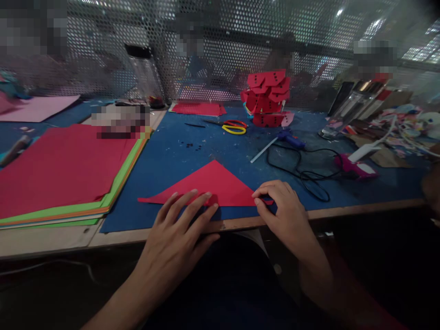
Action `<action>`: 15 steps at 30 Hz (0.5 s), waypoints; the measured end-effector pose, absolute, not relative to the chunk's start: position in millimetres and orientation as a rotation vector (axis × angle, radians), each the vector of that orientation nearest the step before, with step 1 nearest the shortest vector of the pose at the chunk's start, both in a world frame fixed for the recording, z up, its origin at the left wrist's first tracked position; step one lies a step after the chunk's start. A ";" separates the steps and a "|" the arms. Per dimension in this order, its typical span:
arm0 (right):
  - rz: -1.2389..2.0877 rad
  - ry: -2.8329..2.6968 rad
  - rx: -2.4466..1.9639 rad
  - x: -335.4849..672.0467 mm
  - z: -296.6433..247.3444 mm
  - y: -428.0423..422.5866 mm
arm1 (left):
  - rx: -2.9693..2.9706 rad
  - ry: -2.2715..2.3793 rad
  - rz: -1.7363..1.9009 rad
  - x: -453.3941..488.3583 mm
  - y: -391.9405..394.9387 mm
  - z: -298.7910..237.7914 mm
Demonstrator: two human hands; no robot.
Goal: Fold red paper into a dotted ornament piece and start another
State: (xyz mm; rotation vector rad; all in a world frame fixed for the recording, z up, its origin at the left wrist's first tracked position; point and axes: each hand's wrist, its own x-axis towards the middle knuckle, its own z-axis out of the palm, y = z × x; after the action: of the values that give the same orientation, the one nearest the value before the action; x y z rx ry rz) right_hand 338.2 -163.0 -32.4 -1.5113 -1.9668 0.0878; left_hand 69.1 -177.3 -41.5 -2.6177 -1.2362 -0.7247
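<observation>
A sheet of red paper (215, 181), folded into a wide triangle, lies on the blue tabletop with its peak pointing away from me. Narrow strips stick out at its left and right corners. My left hand (180, 224) rests with spread fingers on the paper's near edge, thumb below the table edge. At the right corner, my right hand (283, 206) pinches the paper between thumb and forefinger. Beyond the paper are red and yellow scissors (235, 127) and a few tiny black bits (189, 145).
On the left lies a stack of coloured paper (68, 169). A blue glue gun (291, 139) with a glue stick, a black cord (302, 174) and a pink power strip (357, 167) occupy the right. Red paper pieces (268, 96) stand at the back before a perforated metal screen (220, 55).
</observation>
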 end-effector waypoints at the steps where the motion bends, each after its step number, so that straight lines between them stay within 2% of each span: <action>1: 0.089 -1.966 -1.514 338.4 -32.7 -163.2 | -2.622 -1.231 -0.732 69.6 -177.0 -41.8; 15: 0.085 -1.972 -1.514 338.6 -31.7 -163.3 | -2.593 -1.235 -0.615 73.5 -175.9 -40.6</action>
State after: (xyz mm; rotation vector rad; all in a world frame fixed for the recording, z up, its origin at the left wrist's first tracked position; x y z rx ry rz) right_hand 338.6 -163.3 -31.7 -1.5141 -1.9721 0.0853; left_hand 73.5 -175.9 -40.6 -2.5925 -1.2354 -0.6146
